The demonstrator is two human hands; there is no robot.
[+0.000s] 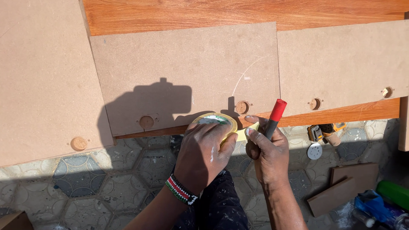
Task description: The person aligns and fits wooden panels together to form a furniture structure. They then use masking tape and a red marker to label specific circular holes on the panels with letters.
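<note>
Head view: yellow tape roll (215, 119) at centre, against brown board (187, 72) edge. Left hand (202, 153) clamped over roll; right hand (266, 149) at 3 o'clock, fisted round red-capped marker (274, 117), pinching tape end (246, 133). Sander (326, 133) further at 3; wood offcuts (343, 187) at 4 o'clock on paved floor (106, 187).

Left hand (203, 150): palm down, fingers curled closed, beaded band at wrist. Right hand (266, 150): fisted, thumb forward, beside left.
</note>
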